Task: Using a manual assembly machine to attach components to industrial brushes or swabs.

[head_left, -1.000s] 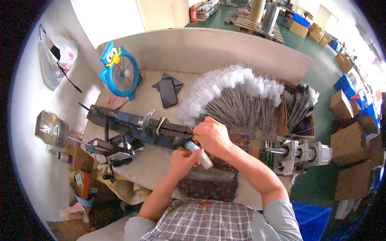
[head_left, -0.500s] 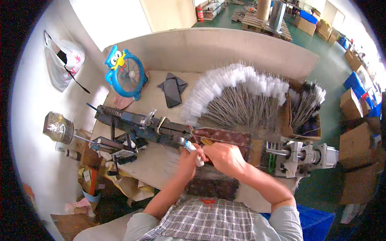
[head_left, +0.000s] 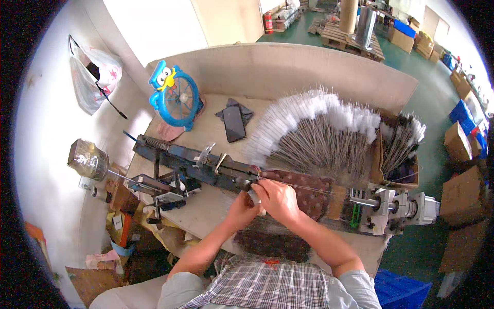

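Observation:
My left hand (head_left: 243,211) is closed round a white tube-shaped thing (head_left: 253,196), mostly hidden by the fingers. Against it, my right hand (head_left: 278,200) is bent with its fingers together at the tube's upper end; what they hold cannot be made out. Both hands are just below the right end of a long dark metal fixture (head_left: 190,159) on the bench. From there thin wires (head_left: 303,186) run right, over a brown dotted cloth (head_left: 306,198), toward a metal spindle unit (head_left: 393,206).
Behind the hands lies a large fan of wire-stemmed brushes (head_left: 319,134) with white bristles. A cardboard box (head_left: 380,159) holds more brushes. A phone (head_left: 235,123) and a blue duck-shaped fan (head_left: 177,98) stand farther back. A low board (head_left: 288,72) edges the bench.
The right hand has come over to the tube's upper end and now covers much of it. Yellow pieces by the right fingers no longer show. The whole view has shifted slightly.

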A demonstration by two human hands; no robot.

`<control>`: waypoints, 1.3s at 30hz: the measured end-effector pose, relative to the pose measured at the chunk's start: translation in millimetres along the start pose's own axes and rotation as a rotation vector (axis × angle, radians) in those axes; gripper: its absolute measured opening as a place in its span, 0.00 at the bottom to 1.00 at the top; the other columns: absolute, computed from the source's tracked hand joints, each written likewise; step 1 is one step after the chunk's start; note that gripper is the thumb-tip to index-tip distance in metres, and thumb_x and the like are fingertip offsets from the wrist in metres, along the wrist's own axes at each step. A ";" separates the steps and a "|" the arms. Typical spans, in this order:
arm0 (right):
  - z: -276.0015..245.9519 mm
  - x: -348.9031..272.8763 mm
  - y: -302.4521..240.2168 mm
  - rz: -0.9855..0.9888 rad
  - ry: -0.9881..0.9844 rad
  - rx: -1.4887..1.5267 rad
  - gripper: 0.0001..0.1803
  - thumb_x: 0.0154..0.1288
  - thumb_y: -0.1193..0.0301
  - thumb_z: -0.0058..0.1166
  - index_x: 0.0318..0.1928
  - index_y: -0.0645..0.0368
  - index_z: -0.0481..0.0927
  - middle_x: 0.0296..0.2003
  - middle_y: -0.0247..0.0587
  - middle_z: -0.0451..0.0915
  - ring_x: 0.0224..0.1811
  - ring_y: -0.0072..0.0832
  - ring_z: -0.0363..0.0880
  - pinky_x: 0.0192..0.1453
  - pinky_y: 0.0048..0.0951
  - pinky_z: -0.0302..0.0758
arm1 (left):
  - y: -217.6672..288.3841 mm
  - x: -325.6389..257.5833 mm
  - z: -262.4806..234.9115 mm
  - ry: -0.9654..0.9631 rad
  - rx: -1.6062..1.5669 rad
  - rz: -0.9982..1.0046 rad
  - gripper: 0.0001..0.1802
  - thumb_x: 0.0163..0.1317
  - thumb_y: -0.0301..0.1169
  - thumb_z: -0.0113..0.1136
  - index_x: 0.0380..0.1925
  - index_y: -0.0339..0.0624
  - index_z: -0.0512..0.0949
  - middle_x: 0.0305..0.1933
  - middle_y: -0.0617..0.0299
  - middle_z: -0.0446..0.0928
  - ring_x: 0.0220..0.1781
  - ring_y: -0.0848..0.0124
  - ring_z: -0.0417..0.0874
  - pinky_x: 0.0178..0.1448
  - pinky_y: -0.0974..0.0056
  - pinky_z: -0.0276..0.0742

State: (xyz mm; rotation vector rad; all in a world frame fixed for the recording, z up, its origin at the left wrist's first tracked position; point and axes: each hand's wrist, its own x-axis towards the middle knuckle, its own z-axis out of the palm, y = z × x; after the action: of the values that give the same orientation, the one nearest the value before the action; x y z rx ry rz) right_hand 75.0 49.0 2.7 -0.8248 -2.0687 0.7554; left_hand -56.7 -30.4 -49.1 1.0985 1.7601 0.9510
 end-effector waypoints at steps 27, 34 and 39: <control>-21.2 -11.9 35.1 0.234 -0.426 -0.530 0.16 0.53 0.59 0.58 0.37 0.57 0.76 0.35 0.43 0.74 0.36 0.43 0.77 0.39 0.43 0.74 | -54.4 -36.3 -125.3 0.555 -1.131 -0.376 0.17 0.56 0.44 0.60 0.34 0.43 0.73 0.29 0.66 0.74 0.29 0.73 0.75 0.33 0.66 0.71; -43.3 -15.8 11.8 0.273 -0.609 -0.512 0.11 0.55 0.63 0.56 0.33 0.58 0.79 0.31 0.48 0.77 0.35 0.47 0.77 0.39 0.43 0.74 | -79.6 -28.3 -125.5 0.585 -1.173 -0.302 0.14 0.56 0.43 0.61 0.29 0.44 0.75 0.25 0.67 0.73 0.26 0.75 0.74 0.30 0.70 0.69; -73.6 -17.9 -10.7 0.159 -0.446 -0.284 0.09 0.57 0.70 0.53 0.38 0.57 0.79 0.29 0.46 0.79 0.34 0.44 0.78 0.37 0.41 0.74 | -83.8 -18.9 -117.2 0.734 -1.188 -0.221 0.08 0.55 0.36 0.59 0.26 0.45 0.75 0.23 0.68 0.72 0.22 0.78 0.69 0.24 0.72 0.64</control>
State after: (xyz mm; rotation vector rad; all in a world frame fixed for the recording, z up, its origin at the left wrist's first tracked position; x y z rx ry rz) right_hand 140.8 46.0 41.6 -1.0613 -2.5733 0.7963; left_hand -183.8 -95.1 -76.5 -0.2415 1.3200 2.0026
